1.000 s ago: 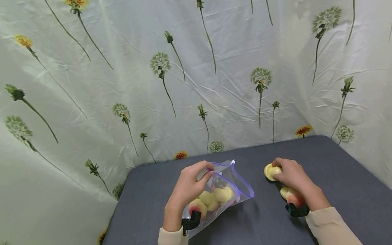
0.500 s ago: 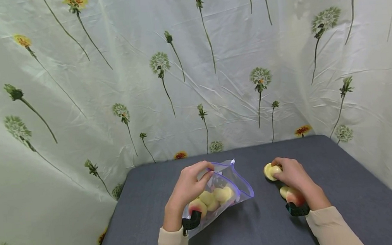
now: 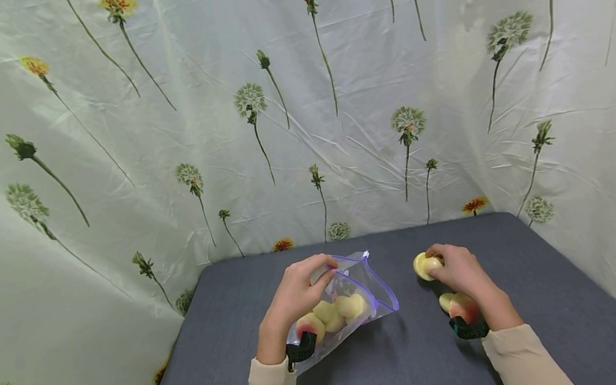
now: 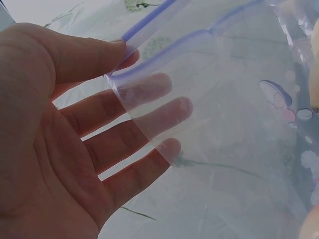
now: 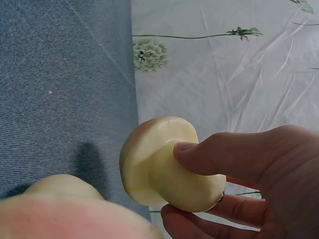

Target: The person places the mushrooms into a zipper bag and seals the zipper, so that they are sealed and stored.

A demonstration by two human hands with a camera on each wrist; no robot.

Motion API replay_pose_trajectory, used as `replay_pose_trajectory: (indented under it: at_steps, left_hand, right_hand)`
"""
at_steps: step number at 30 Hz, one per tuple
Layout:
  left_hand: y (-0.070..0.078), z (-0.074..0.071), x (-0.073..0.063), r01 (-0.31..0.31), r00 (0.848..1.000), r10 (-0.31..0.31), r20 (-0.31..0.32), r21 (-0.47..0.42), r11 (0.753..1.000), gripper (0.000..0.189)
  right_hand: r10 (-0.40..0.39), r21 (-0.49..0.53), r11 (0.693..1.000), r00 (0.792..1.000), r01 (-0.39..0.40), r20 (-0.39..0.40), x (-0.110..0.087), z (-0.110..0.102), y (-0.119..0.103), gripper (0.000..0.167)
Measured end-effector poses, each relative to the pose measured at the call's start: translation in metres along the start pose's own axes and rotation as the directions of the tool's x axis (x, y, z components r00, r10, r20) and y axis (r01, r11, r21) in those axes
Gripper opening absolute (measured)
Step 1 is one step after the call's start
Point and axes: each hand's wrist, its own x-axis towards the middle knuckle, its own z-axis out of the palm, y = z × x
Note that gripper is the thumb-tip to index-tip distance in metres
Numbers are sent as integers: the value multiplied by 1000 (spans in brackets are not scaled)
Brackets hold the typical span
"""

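Observation:
In the head view my left hand (image 3: 302,288) pinches the purple-edged rim of a clear zip bag (image 3: 385,296) between thumb and forefinger. Its other fingers lie extended behind the plastic in the left wrist view. The bag's mouth gapes toward the right, and several pale yellow and reddish mushrooms (image 3: 332,316) are inside. On the right, my right hand (image 3: 460,271) grips a pale mushroom (image 5: 192,181) by its thick stem, thumb on top and fingers beneath. Its broad cap (image 5: 142,159) points away from the palm. A second mushroom (image 3: 461,307), with a reddish cap, is under my right wrist.
The dark grey table (image 3: 389,363) spreads beneath both hands. Behind it hangs a pale curtain (image 3: 302,126) printed with dandelions. The zip slider (image 3: 365,254) sits at the bag's far upper corner.
My right hand has raised the gripped mushroom very slightly. My left hand and the bag have stayed in place.

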Motion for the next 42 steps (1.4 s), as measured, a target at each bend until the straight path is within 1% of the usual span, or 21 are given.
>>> replay_pose_trajectory:
  at_steps: [9,14,22,28,38,42]
  left_hand:
    - [0,0,0,-11,1000,11,-9,13,1000,12]
    - [-1,0,0,-10,1000,10,-2,8,1000,11]
    - [-1,0,-1,10,1000,-10,5,14,1000,10]
    - [-1,2,0,-4,1000,4,4,4,1000,11]
    - [-1,4,1,-20,1000,20,-3,8,1000,9]
    - [0,4,1,-13,1000,13,-1,-1,1000,10]
  right_hand:
    - [-33,7,999,999,33,-43,1,-7,-7,31]
    - [-43,23,999,998,44,-56,1,-11,-14,32]
    - [-61,22,998,996,63,-72,-2,-17,-27,33]
    - [-64,19,998,995,66,-79,-5,-20,-35,34]
    - [-101,33,994,989,105,-104,-9,-19,-48,33]
    - [-137,31,989,982,143,-131,-10,-19,-56,32]
